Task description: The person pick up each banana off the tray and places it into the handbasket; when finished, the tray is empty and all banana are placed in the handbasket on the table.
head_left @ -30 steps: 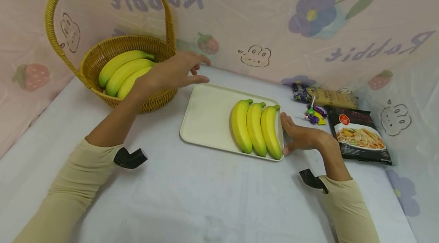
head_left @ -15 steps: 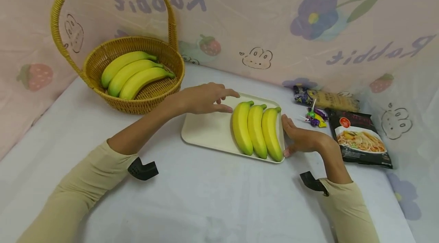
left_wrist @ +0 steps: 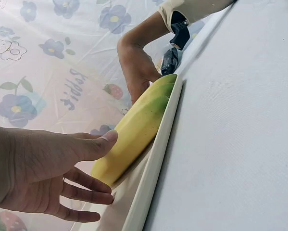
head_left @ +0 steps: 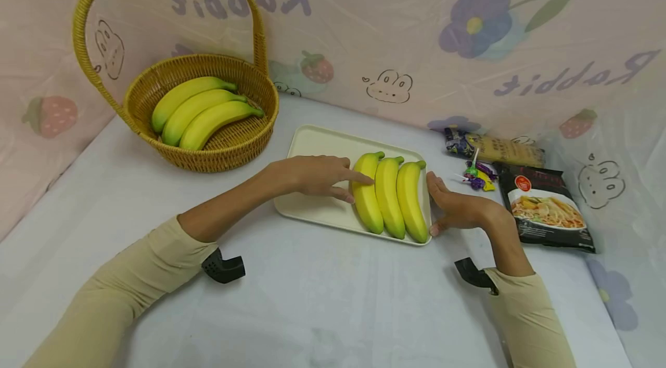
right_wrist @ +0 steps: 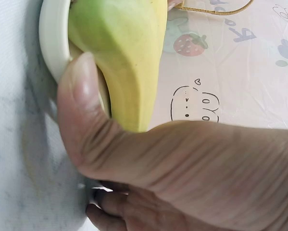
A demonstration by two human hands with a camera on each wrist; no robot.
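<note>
Three curved yellow bananas with green tips (head_left: 390, 197) lie side by side at the three o'clock end of a cream rectangular tray (head_left: 317, 145), flanked by a person's bare hands. From nine o'clock, the left hand (head_left: 314, 174) extends over the tray, fingers spread and thumb apart, beside the nearest yellow banana (head_left: 368, 200); whether it touches the fruit cannot be told. At three o'clock, the right hand (head_left: 458, 209) is set along the tray's short edge, thumb against the rim and fingers extended, pinching no fruit.

Trouble, if any, looks likeliest at the outermost yellow banana (head_left: 412, 206), close to that low rim: a hard push from nine o'clock could ride it over the edge onto the white cloth (head_left: 312, 298). Should the right hand's brace slacken, the same push could slide the tray toward the brightly wrapped lollipops (head_left: 484, 177) and the black noodle packet (head_left: 546, 206) at three o'clock. Lifting one banana could drag its neighbours, if they are joined. At ten o'clock, a golden wicker basket (head_left: 224, 159) holds three more yellow bananas (head_left: 200, 108); a low, wide swing could clip its rim.
</note>
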